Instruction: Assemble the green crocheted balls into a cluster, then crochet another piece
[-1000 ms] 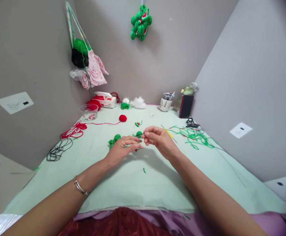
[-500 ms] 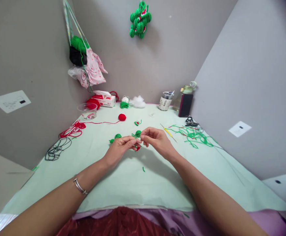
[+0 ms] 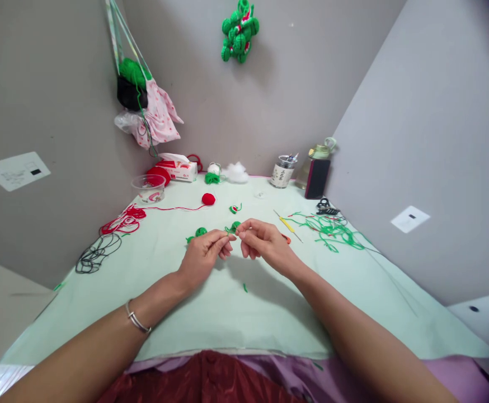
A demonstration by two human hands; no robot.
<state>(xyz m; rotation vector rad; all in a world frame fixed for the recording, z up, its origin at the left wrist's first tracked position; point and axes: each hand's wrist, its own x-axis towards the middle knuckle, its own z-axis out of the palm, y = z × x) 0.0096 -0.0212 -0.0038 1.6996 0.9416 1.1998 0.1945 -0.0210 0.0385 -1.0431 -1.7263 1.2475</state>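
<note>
My left hand (image 3: pixel 205 254) is closed, thumb and forefinger pinched on something too small to make out. Its fingertips nearly meet those of my right hand (image 3: pixel 263 240), also pinched, with its content hidden. Just beyond the fingertips a green crocheted piece (image 3: pixel 235 226) lies on the cloth. Another green crocheted ball (image 3: pixel 201 231) is beside my left hand, partly covered. Farther back are a small green, white and red piece (image 3: pixel 235 209) and a red yarn ball (image 3: pixel 208 199). A yellow-handled crochet hook (image 3: pixel 287 225) rests right of my right hand, with an orange object (image 3: pixel 286 238) partly hidden.
Green yarn scraps (image 3: pixel 337 230) lie at right, below a black clip (image 3: pixel 327 208). Red yarn (image 3: pixel 122 219) and dark cord (image 3: pixel 97 254) are at left. Behind stand a plastic tub (image 3: pixel 149 190), tissue pack (image 3: pixel 179 169), pen can (image 3: pixel 283 172) and phone (image 3: pixel 317 179).
Both hands have turned slightly, with more fingers curled in. The red bit below the fingertips is no longer visible, and an orange object now shows beside my right hand.
</note>
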